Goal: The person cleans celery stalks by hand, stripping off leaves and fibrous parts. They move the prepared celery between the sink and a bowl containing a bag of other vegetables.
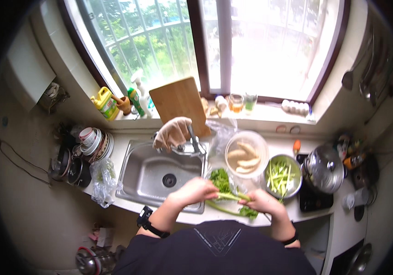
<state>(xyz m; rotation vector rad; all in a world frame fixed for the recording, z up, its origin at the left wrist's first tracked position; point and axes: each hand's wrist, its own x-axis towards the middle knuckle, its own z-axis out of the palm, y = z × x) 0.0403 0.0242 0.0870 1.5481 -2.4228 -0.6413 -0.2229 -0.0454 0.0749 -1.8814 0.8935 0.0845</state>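
My left hand [198, 190] grips a green stalk, which looks like celery [229, 196], at the counter's front beside the sink. The stalk's other end is in my right hand [263, 201], so it spans between both hands. Behind it, a heap of celery leaves [220, 180] lies on clear plastic. Below the hands, another stalk [224, 209] rests on the counter, with a leafy piece [249, 212] by my right hand. A metal bowl [299, 187] of cut green pieces [279, 176] stands just beyond my right hand. My fingers hide parts of the held stalk.
The steel sink [141, 172] is on the left, with a cloth [174, 133] over its faucet. A plastic tub [265, 147] of pale peeled roots [246, 153] stands behind the greens. To the right, a lidded pot [327, 168] sits on a cooktop [315, 202]. A cutting board [179, 101] leans by the window.
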